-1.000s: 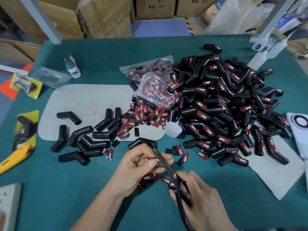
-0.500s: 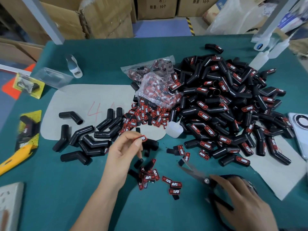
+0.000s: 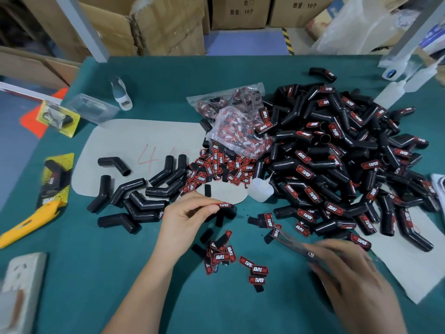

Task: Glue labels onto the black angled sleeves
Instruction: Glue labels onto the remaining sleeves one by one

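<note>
Red-and-black, the label (image 3: 224, 205) we had just trimmed was now pinched between the thumb and fingertips of our left hand (image 3: 185, 218), held flat and level just above the teal worktop (image 3: 96, 273), a little toward the near edge from the grey mat (image 3: 134, 141). A second before, that same hand had been steadying it against the blades; half a second before, it had lifted it clear. Our right hand (image 3: 349, 278) had meanwhile swung away toward the right edge and lay over the scissors (image 3: 296, 244), putting them down. It was blurred, so we could not tell whether its fingers still gripped the handles or only rested on them.

We took this to mean the cutting step was finished for this piece and gluing came next. The small glue bottle (image 3: 261, 190) lay tipped at the mat's near-right corner, just beside the labelled pile (image 3: 337, 165), within reach of the freed hand. The bare sleeves (image 3: 142, 196) waited in a loose cluster on and off the mat's near edge, left of the held label. Loose cut labels (image 3: 224, 256) lay scattered near the front, between our two forearms. A heap of uncut ones (image 3: 216, 167) spilled from the plastic bag (image 3: 236, 121) at mid-table.

Judging by the piles, most sleeves were already done.
</note>
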The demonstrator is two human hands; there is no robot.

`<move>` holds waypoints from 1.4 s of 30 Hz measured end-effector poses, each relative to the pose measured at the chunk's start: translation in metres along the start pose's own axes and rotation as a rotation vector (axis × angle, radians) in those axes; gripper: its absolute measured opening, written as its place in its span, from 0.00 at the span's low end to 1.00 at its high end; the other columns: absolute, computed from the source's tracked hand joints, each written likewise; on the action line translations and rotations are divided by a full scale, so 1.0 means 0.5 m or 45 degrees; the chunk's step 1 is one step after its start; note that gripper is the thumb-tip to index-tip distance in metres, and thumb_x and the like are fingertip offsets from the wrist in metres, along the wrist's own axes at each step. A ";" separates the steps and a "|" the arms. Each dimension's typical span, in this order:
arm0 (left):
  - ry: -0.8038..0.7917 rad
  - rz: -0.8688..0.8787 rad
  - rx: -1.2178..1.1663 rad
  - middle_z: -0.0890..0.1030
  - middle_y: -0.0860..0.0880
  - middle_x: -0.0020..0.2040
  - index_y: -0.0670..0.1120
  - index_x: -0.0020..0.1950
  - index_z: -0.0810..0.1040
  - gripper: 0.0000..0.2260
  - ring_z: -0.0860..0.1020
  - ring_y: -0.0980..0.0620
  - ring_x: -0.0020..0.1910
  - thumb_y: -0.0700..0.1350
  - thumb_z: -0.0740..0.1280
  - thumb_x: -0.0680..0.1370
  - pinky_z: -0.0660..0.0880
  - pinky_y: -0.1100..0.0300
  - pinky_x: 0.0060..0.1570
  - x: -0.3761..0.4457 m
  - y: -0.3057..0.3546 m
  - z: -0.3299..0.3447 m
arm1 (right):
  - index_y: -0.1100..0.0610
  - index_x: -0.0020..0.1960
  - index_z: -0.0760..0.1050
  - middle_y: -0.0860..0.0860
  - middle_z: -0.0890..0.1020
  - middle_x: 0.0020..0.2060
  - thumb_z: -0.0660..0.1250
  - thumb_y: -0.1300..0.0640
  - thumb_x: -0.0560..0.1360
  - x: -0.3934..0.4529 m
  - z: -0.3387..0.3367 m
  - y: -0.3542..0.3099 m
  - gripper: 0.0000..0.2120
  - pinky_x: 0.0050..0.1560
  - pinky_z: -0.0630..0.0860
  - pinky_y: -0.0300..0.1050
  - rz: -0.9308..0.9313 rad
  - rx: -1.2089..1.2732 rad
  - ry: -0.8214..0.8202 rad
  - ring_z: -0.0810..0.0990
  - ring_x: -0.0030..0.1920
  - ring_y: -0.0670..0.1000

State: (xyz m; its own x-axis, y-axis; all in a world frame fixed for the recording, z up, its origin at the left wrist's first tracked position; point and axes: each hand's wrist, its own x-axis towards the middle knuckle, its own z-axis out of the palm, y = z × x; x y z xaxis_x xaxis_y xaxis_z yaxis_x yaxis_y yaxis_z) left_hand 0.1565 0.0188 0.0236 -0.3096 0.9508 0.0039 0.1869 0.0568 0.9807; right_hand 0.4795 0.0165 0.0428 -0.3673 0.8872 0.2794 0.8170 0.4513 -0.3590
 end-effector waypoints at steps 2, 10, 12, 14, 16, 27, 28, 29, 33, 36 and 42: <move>-0.018 -0.007 -0.010 0.87 0.53 0.46 0.53 0.48 0.89 0.06 0.82 0.55 0.47 0.43 0.75 0.74 0.76 0.65 0.53 0.002 -0.003 -0.003 | 0.46 0.56 0.85 0.41 0.82 0.52 0.69 0.49 0.79 0.054 0.031 -0.071 0.09 0.41 0.81 0.48 -0.018 0.291 -0.014 0.83 0.46 0.48; -0.108 0.085 0.029 0.81 0.54 0.44 0.51 0.50 0.90 0.06 0.78 0.56 0.46 0.43 0.74 0.77 0.74 0.65 0.49 0.008 -0.020 -0.014 | 0.53 0.54 0.83 0.47 0.81 0.46 0.73 0.56 0.80 0.188 0.147 -0.208 0.04 0.40 0.83 0.56 -0.106 0.482 -0.017 0.84 0.41 0.55; -0.098 0.123 0.148 0.81 0.57 0.48 0.54 0.54 0.89 0.06 0.79 0.54 0.51 0.48 0.73 0.80 0.74 0.62 0.54 0.013 -0.026 -0.021 | 0.53 0.52 0.84 0.47 0.81 0.45 0.72 0.56 0.80 0.188 0.156 -0.201 0.02 0.39 0.82 0.54 -0.109 0.541 0.038 0.83 0.39 0.53; -0.009 0.196 0.436 0.80 0.55 0.53 0.51 0.60 0.87 0.12 0.76 0.51 0.56 0.53 0.70 0.82 0.72 0.58 0.60 0.021 -0.038 -0.029 | 0.52 0.53 0.84 0.45 0.81 0.46 0.70 0.54 0.81 0.186 0.159 -0.187 0.05 0.42 0.82 0.51 -0.056 0.648 0.081 0.83 0.40 0.49; 0.053 0.275 0.786 0.79 0.51 0.56 0.46 0.62 0.86 0.17 0.74 0.48 0.57 0.56 0.72 0.80 0.70 0.56 0.61 0.025 -0.052 -0.033 | 0.52 0.54 0.84 0.43 0.80 0.47 0.70 0.56 0.81 0.183 0.157 -0.176 0.05 0.45 0.81 0.45 0.010 0.808 0.077 0.84 0.43 0.44; 0.012 0.324 0.860 0.82 0.51 0.56 0.46 0.61 0.84 0.13 0.78 0.49 0.58 0.43 0.77 0.78 0.71 0.59 0.63 0.020 -0.047 -0.036 | 0.39 0.46 0.81 0.43 0.80 0.46 0.75 0.51 0.75 0.189 0.138 -0.181 0.07 0.38 0.81 0.49 0.283 1.282 -0.077 0.83 0.42 0.48; 0.006 0.275 0.708 0.82 0.53 0.57 0.47 0.63 0.84 0.13 0.78 0.54 0.60 0.43 0.75 0.79 0.70 0.65 0.64 0.021 -0.039 -0.044 | 0.39 0.46 0.81 0.43 0.81 0.45 0.74 0.49 0.74 0.188 0.136 -0.184 0.04 0.38 0.80 0.43 0.320 1.350 -0.110 0.82 0.40 0.46; -0.008 0.228 0.557 0.81 0.54 0.58 0.48 0.64 0.84 0.13 0.79 0.57 0.61 0.43 0.74 0.79 0.69 0.68 0.64 0.023 -0.032 -0.050 | 0.40 0.46 0.82 0.44 0.81 0.45 0.74 0.47 0.74 0.188 0.134 -0.186 0.03 0.39 0.79 0.39 0.346 1.410 -0.141 0.81 0.38 0.44; -0.058 0.115 0.188 0.82 0.55 0.58 0.53 0.63 0.83 0.13 0.81 0.53 0.61 0.41 0.73 0.80 0.73 0.66 0.63 0.040 -0.013 -0.064 | 0.42 0.44 0.81 0.43 0.82 0.42 0.75 0.46 0.72 0.187 0.128 -0.194 0.03 0.39 0.79 0.38 0.387 1.540 -0.186 0.80 0.37 0.41; -0.081 -0.016 -0.110 0.85 0.53 0.57 0.56 0.59 0.82 0.12 0.83 0.54 0.57 0.45 0.75 0.77 0.76 0.65 0.58 0.064 -0.008 -0.064 | 0.42 0.43 0.81 0.42 0.82 0.42 0.74 0.46 0.72 0.191 0.124 -0.204 0.03 0.38 0.77 0.37 0.379 1.608 -0.162 0.77 0.33 0.43; -0.057 -0.040 -0.677 0.84 0.43 0.61 0.43 0.63 0.80 0.15 0.81 0.41 0.64 0.47 0.72 0.79 0.79 0.50 0.62 0.094 -0.028 -0.047 | 0.44 0.43 0.81 0.45 0.82 0.40 0.76 0.50 0.72 0.210 0.136 -0.254 0.03 0.37 0.75 0.35 0.400 1.781 -0.127 0.75 0.31 0.45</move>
State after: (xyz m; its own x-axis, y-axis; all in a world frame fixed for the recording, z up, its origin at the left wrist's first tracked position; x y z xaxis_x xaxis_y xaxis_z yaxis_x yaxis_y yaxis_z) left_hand 0.1172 0.0556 0.0148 -0.2651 0.9639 -0.0242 -0.3241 -0.0655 0.9438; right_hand 0.3070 0.0589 0.0570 -0.3336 0.9426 -0.0158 -0.2097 -0.0905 -0.9736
